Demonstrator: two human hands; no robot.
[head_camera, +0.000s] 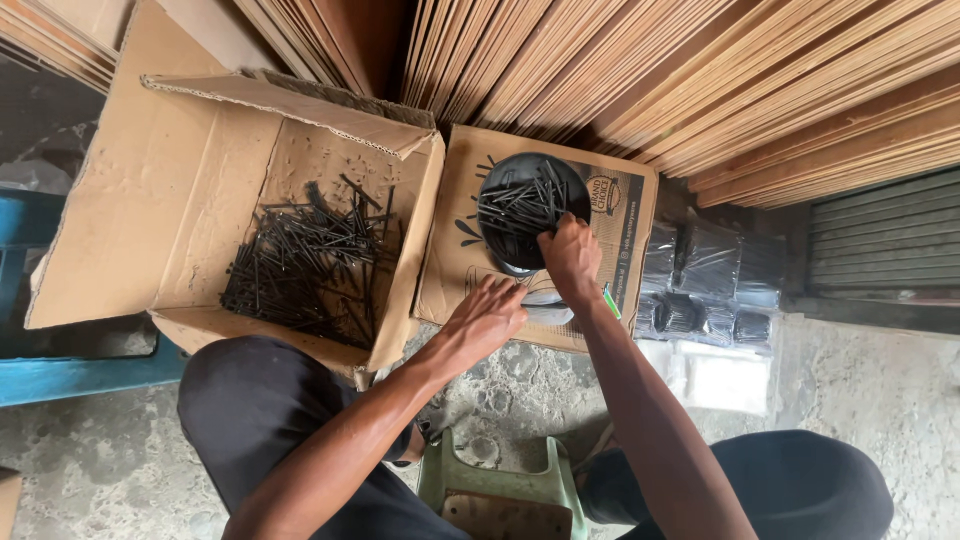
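Far left: open cardboard box (170, 200), flaps up, w/ a loose heap of long black nails (305, 265) in its right half. A blue frame (60, 375) sits under the box's near-left corner. Near centre: person seated on a green plastic stool (500, 490), dark trousers, knees either side.

Left hand (482, 322) lies palm down on a flat cardboard sheet (460, 270) just right of the box; fingers (500, 295) spread a bit, pressing the sheet, holding nothing. The sheet carries a black round bowl (530, 205) w/ a bundle of black nails (520, 205) across it.

Right hand (570, 255) is at the bowl's near-right rim, touching the nail bundle; fingers curled over the nail ends, but can't tell if they actually pinch any – knuckles hide the tips.

Right of the sheet: clear plastic bags (700, 290) packed w/ dark items, on concrete floor (880, 400). Far side, all across: stacked plywood sheets (700, 80) leaning on edge.
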